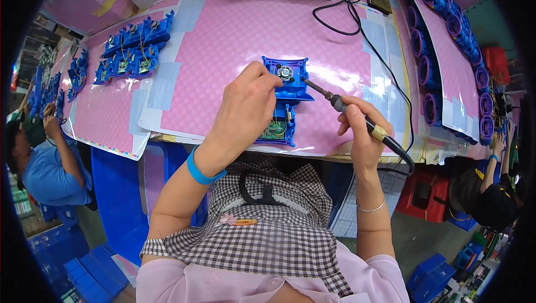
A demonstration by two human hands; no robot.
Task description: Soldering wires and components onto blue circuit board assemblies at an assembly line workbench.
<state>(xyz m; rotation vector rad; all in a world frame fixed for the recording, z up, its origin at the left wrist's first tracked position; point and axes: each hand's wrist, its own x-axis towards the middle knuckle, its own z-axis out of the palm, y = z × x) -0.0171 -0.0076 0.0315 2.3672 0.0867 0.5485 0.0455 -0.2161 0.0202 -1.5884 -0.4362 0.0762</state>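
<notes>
Blue housing sits on the worktop, the right hand's fingers clamped around a soldering iron to its right; whether the left hand pinches anything cannot be told. Should the housing shift, the iron could scorch it.
</notes>
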